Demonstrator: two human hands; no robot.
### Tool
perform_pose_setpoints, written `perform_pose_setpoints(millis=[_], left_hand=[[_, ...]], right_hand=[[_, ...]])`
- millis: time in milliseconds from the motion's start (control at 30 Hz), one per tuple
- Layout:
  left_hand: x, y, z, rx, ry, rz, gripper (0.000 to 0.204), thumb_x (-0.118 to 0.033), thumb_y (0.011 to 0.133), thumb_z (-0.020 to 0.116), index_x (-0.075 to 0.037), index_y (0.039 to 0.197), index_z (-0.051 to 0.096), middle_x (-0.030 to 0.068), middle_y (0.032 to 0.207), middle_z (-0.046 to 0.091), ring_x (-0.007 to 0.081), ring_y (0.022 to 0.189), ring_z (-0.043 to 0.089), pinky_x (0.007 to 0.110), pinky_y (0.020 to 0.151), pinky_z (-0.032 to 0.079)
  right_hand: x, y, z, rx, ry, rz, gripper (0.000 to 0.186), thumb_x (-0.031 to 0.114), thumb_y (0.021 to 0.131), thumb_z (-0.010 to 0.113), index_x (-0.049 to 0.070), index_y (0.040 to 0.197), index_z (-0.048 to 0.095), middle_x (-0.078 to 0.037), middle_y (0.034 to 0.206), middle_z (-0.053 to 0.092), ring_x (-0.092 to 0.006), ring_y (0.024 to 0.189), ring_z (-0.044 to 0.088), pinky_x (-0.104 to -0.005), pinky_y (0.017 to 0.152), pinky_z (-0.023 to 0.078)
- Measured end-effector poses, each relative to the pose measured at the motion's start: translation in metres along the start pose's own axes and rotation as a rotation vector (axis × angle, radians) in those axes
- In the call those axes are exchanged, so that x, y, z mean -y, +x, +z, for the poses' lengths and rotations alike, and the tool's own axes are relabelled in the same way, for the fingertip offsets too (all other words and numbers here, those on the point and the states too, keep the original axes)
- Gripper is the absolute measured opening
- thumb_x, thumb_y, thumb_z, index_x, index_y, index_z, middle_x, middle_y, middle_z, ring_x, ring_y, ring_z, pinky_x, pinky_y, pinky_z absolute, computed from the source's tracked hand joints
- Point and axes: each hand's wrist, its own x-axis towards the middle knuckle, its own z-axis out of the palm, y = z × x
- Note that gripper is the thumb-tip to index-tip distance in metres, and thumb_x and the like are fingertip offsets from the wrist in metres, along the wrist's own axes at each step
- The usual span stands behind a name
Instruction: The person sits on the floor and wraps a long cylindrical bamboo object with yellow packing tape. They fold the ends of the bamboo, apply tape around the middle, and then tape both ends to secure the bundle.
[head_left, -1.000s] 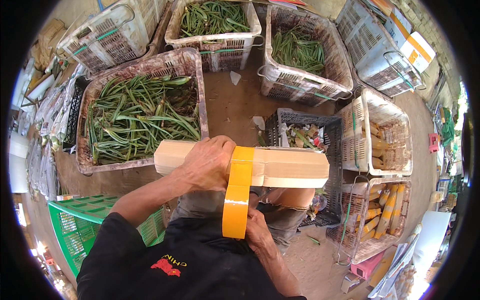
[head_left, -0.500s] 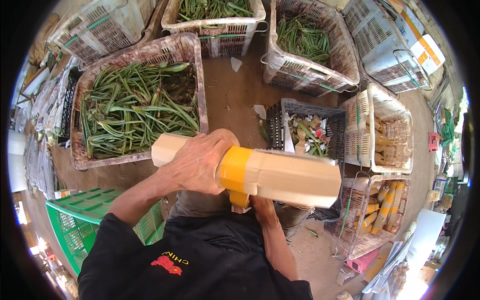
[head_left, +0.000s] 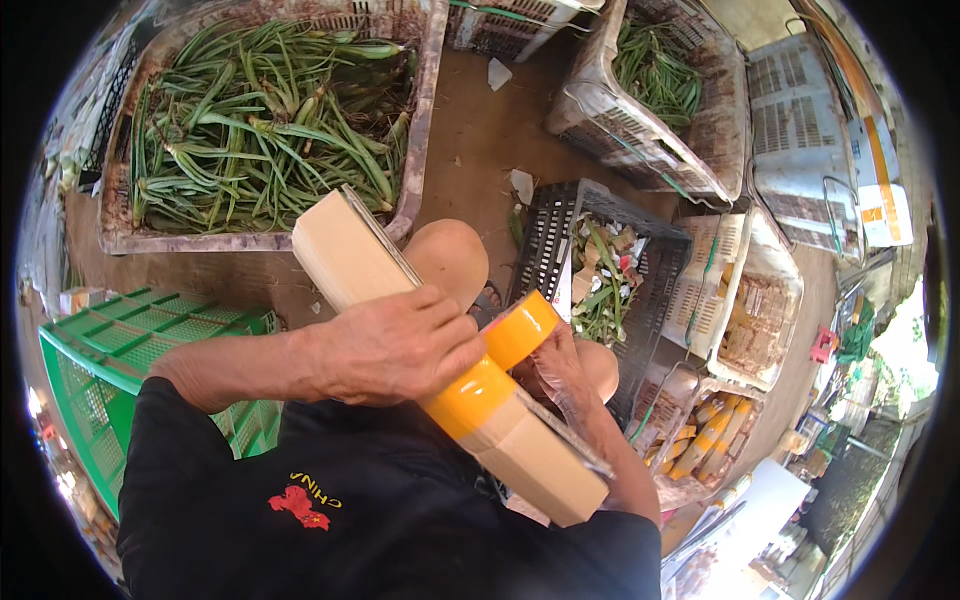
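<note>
Carton (head_left: 535, 455), just swung aslant before the black shirt (head_left: 400, 510), is clasped by the left hand's (head_left: 400, 345) fingers, while the tape roll (head_left: 522, 330) is pinched by the right hand's (head_left: 564, 368), so taping seems unfinished.

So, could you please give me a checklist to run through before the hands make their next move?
1. Left grip on the cardboard parcel: ok, fingers over its top side.
2. Right grip on the tape roll: ok, held beside the parcel.
3. Yellow tape band across the parcel: ok, in place.
4. Tape separated from the roll: cannot tell.
5. Band smooth underneath: cannot tell, hidden.
</note>
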Motion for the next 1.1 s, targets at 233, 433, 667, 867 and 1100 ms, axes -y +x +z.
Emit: perform_pose_setpoints(millis=[233,433,667,867,1100], left_hand=[[-0.011,0.006,0.009,-0.040,0.222,0.007,0.028,-0.023,0.080,0.065,-0.002,0.099,0.063,0.0073,0.090,0.063,0.0215,0.089,0.065,0.034,0.083,0.048],[-0.014,0.017,0.012,-0.029,0.254,-0.030,0.023,-0.022,0.077,0.065,-0.004,0.090,0.059,0.0065,0.085,0.059,0.0209,0.082,0.062,0.032,0.077,0.044],[-0.014,0.032,0.008,0.045,0.313,-0.101,0.026,-0.024,0.073,0.070,-0.004,0.088,0.060,0.0067,0.084,0.059,0.0223,0.082,0.062,0.033,0.077,0.044],[-0.002,0.038,0.024,0.020,0.226,-0.168,0.049,-0.034,0.064,0.083,0.000,0.091,0.061,0.0103,0.087,0.061,0.0267,0.083,0.064,0.037,0.077,0.048],[0.001,0.044,0.018,0.057,0.123,-0.198,0.053,-0.035,0.058,0.085,0.001,0.090,0.063,0.0142,0.087,0.064,0.0292,0.082,0.066,0.042,0.075,0.051]], right_hand=[[0.059,0.003,0.019,0.024,-1.103,-0.084,0.049,0.046,0.103,0.058,0.014,0.141,0.058,-0.007,0.137,0.065,-0.0288,0.125,0.064,-0.0464,0.103,0.050],[0.071,-0.002,0.005,-0.251,-0.374,-0.089,0.030,0.023,0.103,0.072,0.007,0.128,0.067,-0.005,0.115,0.072,-0.0165,0.101,0.070,-0.0333,0.086,0.058],[0.095,-0.021,0.022,-0.230,-0.521,-0.125,0.033,0.016,0.102,0.071,0.005,0.133,0.065,-0.007,0.122,0.072,-0.0157,0.106,0.070,-0.0330,0.091,0.060],[0.108,-0.036,0.050,-0.122,-0.854,-0.341,0.031,0.019,0.099,0.071,0.002,0.125,0.069,-0.006,0.114,0.075,-0.0141,0.101,0.070,-0.0309,0.087,0.058],[0.126,-0.036,0.090,-0.271,-1.035,-0.652,0.035,0.011,0.093,0.082,-0.001,0.124,0.069,-0.007,0.112,0.074,-0.0149,0.101,0.070,-0.0291,0.090,0.057]])
